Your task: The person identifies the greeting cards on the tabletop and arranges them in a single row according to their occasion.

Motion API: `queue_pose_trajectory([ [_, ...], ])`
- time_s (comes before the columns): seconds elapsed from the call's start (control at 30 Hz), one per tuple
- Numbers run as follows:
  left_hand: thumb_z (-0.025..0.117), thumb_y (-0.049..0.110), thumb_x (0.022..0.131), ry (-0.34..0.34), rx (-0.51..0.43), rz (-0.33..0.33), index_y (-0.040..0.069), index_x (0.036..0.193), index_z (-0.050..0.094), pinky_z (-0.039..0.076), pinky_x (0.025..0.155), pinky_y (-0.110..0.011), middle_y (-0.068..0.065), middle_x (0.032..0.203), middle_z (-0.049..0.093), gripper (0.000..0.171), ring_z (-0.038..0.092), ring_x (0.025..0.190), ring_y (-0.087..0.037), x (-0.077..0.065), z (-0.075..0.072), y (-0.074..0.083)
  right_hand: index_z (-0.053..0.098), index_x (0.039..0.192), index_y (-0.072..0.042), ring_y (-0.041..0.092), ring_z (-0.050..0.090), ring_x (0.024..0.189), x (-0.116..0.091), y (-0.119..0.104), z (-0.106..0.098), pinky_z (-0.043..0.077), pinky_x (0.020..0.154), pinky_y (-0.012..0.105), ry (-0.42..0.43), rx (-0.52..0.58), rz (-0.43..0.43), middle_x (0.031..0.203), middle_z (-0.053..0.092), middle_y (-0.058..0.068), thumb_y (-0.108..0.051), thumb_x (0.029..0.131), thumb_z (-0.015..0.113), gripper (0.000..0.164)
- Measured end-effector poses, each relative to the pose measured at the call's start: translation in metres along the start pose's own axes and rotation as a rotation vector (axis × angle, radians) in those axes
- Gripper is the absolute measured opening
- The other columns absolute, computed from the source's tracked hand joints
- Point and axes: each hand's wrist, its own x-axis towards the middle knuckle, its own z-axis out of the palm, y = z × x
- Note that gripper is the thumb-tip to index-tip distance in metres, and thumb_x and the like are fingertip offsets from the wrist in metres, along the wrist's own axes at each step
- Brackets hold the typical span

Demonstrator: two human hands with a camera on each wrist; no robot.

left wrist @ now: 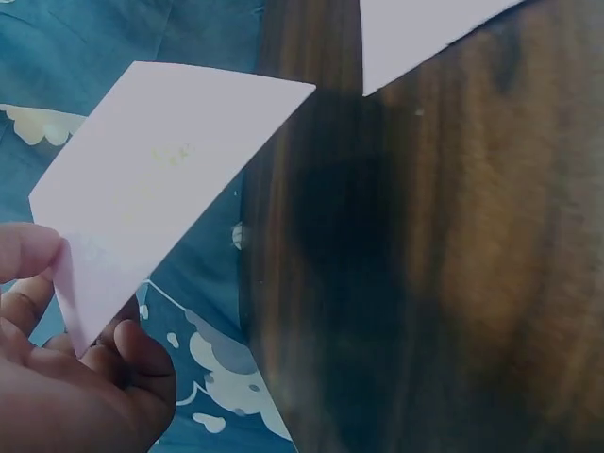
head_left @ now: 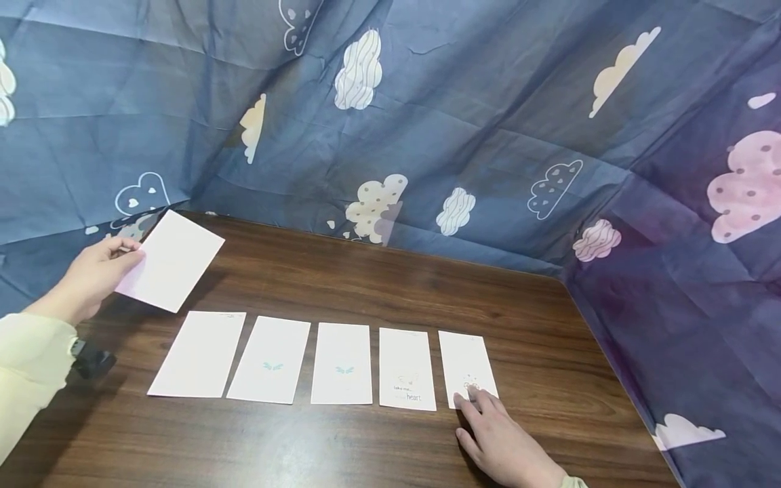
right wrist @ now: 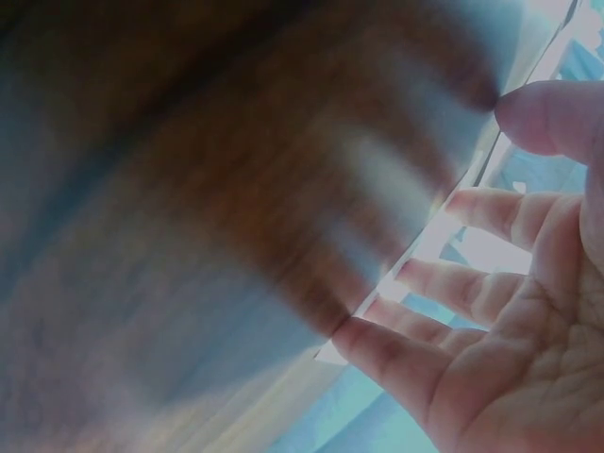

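Note:
My left hand (head_left: 94, 274) pinches a white card (head_left: 173, 261) by its edge between thumb and fingers, raised over the table's far left. The left wrist view shows this card (left wrist: 170, 151) tilted, with a faint yellowish mark on it. At the right, my right hand (head_left: 503, 437) rests with loosely spread fingertips at the lower edge of the rightmost card (head_left: 465, 356), which bears a small drawing. In the right wrist view, the fingertips (right wrist: 351, 332) press down on the surface. Nothing is gripped by that hand.
Several white cards lie in a row on the brown wooden table (head_left: 274, 447): a plain one (head_left: 196, 356), two with blue wing prints, and a lettered card (head_left: 407, 362). A blue cloud-patterned cloth (head_left: 427, 122) hangs behind and at both sides.

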Motion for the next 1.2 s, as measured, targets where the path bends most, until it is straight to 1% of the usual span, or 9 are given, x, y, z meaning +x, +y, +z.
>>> queue_pose_trajectory([
  [0.13,0.048,0.019,0.108,0.014,-0.025,-0.022,-0.011,0.120,0.050,0.039,0.068,-0.014,0.007,0.095,0.054,0.033,0.043,0.084,0.001,-0.011,-0.004,-0.008,0.059,0.138,0.000,0.045,0.049,0.133,0.001,0.001,0.000,0.046,0.101,0.059,-0.014,0.010,0.004,0.144,0.049,0.028,-0.027,0.100,0.068,0.048],
  [0.23,0.048,0.019,0.108,0.032,-0.029,-0.052,-0.011,0.118,0.050,0.038,0.068,-0.014,0.013,0.093,0.051,0.032,0.042,0.084,0.000,-0.019,-0.007,-0.012,0.059,0.138,0.001,0.046,0.048,0.134,0.001,0.001,0.000,0.046,0.101,0.060,-0.022,0.025,0.009,0.145,0.049,0.029,-0.027,0.100,0.068,0.048],
  [0.47,0.045,0.018,0.109,0.069,0.011,-0.121,-0.016,0.123,0.049,0.037,0.066,-0.015,-0.004,0.102,0.055,0.037,0.039,0.085,0.002,-0.044,-0.008,-0.020,0.059,0.138,0.000,0.046,0.049,0.133,0.000,0.003,-0.001,0.046,0.101,0.059,-0.007,0.014,0.000,0.144,0.050,0.028,-0.026,0.100,0.068,0.047],
  [0.63,0.045,0.015,0.108,0.063,0.018,-0.138,-0.017,0.123,0.049,0.042,0.062,-0.018,-0.001,0.094,0.058,0.036,0.045,0.077,0.004,-0.052,-0.011,-0.029,0.059,0.139,0.001,0.047,0.048,0.133,0.000,0.004,-0.001,0.046,0.102,0.060,-0.008,0.015,0.004,0.144,0.049,0.029,-0.025,0.100,0.067,0.047],
  [0.73,0.043,0.016,0.109,0.059,0.035,-0.142,-0.019,0.125,0.047,0.041,0.062,-0.019,-0.020,0.103,0.059,0.039,0.043,0.079,0.003,-0.057,-0.013,-0.038,0.058,0.139,0.001,0.047,0.049,0.133,0.000,0.004,0.000,0.046,0.101,0.060,-0.008,0.019,0.003,0.144,0.049,0.029,-0.025,0.100,0.067,0.047],
  [0.83,0.042,0.017,0.109,0.052,0.059,-0.152,-0.020,0.125,0.046,0.038,0.063,-0.020,-0.035,0.115,0.051,0.041,0.041,0.083,0.001,-0.063,-0.015,-0.047,0.058,0.139,0.002,0.047,0.049,0.133,-0.001,0.005,-0.001,0.046,0.101,0.060,-0.005,0.018,0.006,0.144,0.049,0.029,-0.025,0.100,0.067,0.047],
  [0.93,0.043,0.017,0.109,0.046,0.069,-0.162,-0.021,0.124,0.046,0.035,0.066,-0.020,-0.038,0.118,0.049,0.041,0.042,0.087,-0.003,-0.068,-0.015,-0.053,0.059,0.139,0.002,0.047,0.049,0.133,-0.002,0.005,-0.001,0.046,0.101,0.060,-0.001,0.012,0.006,0.144,0.049,0.029,-0.024,0.101,0.067,0.047],
  [1.03,0.044,0.017,0.109,0.040,0.087,-0.169,-0.021,0.124,0.046,0.033,0.069,-0.023,-0.042,0.122,0.047,0.041,0.044,0.091,-0.016,-0.071,-0.015,-0.057,0.059,0.138,0.001,0.046,0.050,0.132,-0.003,0.005,-0.002,0.047,0.101,0.059,0.011,0.001,0.003,0.143,0.050,0.029,-0.025,0.100,0.067,0.046],
  [1.2,0.044,0.016,0.109,0.007,0.150,-0.171,-0.022,0.121,0.047,0.037,0.077,-0.040,-0.045,0.120,0.047,0.040,0.045,0.099,-0.042,-0.075,-0.014,-0.060,0.060,0.137,0.000,0.045,0.051,0.132,-0.004,0.006,-0.002,0.047,0.102,0.057,0.028,-0.016,0.000,0.142,0.051,0.028,-0.025,0.100,0.068,0.046],
])
